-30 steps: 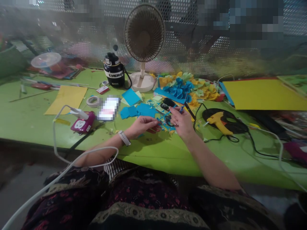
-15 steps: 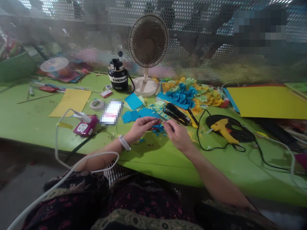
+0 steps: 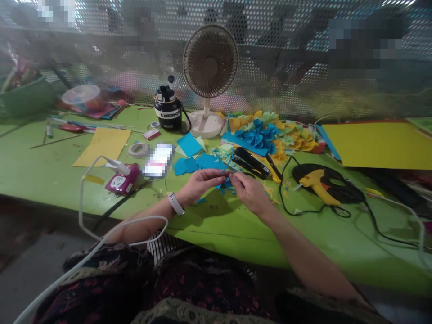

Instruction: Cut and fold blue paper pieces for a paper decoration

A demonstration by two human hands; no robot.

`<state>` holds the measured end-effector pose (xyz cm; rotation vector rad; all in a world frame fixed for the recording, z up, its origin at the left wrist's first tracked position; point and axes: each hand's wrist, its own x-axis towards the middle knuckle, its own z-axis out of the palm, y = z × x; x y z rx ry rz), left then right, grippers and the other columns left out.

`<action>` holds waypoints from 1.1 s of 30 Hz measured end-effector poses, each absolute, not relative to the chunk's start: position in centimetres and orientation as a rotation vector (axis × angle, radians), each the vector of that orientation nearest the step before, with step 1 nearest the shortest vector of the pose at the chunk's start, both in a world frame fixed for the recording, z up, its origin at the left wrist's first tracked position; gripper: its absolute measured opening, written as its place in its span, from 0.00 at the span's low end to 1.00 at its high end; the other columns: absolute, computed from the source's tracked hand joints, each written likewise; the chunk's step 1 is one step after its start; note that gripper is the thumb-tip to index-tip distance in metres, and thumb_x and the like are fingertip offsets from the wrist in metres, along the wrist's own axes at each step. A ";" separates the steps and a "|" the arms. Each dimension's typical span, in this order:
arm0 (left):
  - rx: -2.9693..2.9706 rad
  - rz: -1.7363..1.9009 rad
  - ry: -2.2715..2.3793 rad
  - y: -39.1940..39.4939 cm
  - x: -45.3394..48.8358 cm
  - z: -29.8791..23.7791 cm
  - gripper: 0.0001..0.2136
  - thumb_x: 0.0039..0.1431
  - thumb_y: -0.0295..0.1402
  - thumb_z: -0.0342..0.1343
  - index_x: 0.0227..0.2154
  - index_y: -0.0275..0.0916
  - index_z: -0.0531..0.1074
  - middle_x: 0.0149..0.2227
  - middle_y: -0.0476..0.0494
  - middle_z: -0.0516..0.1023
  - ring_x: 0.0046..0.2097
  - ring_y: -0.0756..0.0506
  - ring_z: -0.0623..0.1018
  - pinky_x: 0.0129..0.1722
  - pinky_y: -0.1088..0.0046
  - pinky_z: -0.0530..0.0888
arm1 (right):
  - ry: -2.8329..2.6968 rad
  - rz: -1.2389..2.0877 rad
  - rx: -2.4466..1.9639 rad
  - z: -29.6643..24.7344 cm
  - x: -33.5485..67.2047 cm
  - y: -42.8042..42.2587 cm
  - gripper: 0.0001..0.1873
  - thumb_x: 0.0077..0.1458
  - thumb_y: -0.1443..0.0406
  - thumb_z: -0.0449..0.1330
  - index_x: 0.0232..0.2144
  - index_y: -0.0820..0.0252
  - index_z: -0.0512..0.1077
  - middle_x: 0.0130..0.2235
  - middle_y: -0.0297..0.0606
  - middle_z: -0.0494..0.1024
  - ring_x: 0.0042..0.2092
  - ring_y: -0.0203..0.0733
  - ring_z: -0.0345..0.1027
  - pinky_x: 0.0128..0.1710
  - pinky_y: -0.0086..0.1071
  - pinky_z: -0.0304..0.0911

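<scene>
While my left hand [image 3: 202, 182] and right hand [image 3: 248, 193] pinch a small blue paper scrap [image 3: 225, 185] just in front of the black stapler [image 3: 251, 162], I judge a light, even grip best, so the thin paper doesn't crease.

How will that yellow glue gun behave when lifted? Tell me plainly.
The yellow glue gun will probably feel stiff and fairly light, since it looks like moulded plastic. Its black cord will likely drag and tug. Lying on the black round mat, it seems unlikely to roll.
</scene>
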<state>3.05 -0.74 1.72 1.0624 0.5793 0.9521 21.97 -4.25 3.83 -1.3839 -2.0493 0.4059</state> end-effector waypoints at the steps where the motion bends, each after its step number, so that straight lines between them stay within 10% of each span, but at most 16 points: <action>1: 1.074 0.952 0.582 -0.7 3.1 1.7 0.14 0.48 0.37 0.71 0.38 0.39 0.82 0.46 0.41 0.83 0.48 0.44 0.81 0.59 0.60 0.70 | -2.044 0.404 -1.373 3.8 22.0 -4.2 0.23 0.68 0.52 0.44 0.33 0.57 0.72 0.31 0.39 0.78 0.31 0.40 0.70 0.31 0.31 0.57; 16: 1.135 1.033 0.725 -1.2 3.2 2.3 0.13 0.45 0.42 0.71 0.32 0.40 0.83 0.42 0.40 0.84 0.48 0.42 0.82 0.56 0.60 0.74 | -2.054 0.503 -1.316 4.4 21.9 -4.4 0.24 0.67 0.51 0.46 0.25 0.56 0.67 0.24 0.35 0.72 0.26 0.38 0.63 0.27 0.31 0.54; 33: 1.172 1.050 0.687 -1.3 3.2 2.0 0.14 0.48 0.42 0.70 0.35 0.40 0.83 0.43 0.41 0.84 0.48 0.42 0.82 0.56 0.61 0.74 | -2.044 0.674 -1.265 4.5 21.9 -4.5 0.20 0.66 0.54 0.48 0.38 0.56 0.76 0.33 0.38 0.81 0.33 0.43 0.72 0.33 0.33 0.64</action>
